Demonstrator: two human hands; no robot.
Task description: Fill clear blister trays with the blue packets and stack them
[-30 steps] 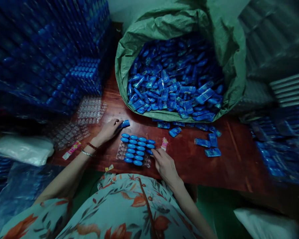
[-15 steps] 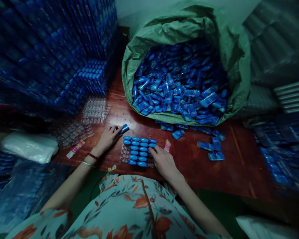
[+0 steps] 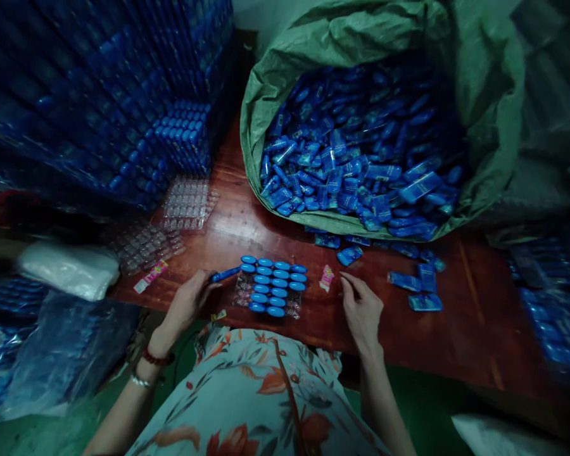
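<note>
Your right hand (image 3: 361,310) has let go of the right edge of the clear tray (image 3: 243,292) and now rests apart from it, past the pink wrapper (image 3: 327,278), fingers loosely parted with nothing visible in them. That leaves three blue pieces (image 3: 297,286) uncovered in the tray's right column. Your left hand (image 3: 190,296) pinches a blue packet (image 3: 225,274), its far end just beside the tray's upper-left pieces. Against the earlier frame, this packet sits lower, turned edge-on. The tray lies on the table (image 3: 313,326), partly filled.
</note>
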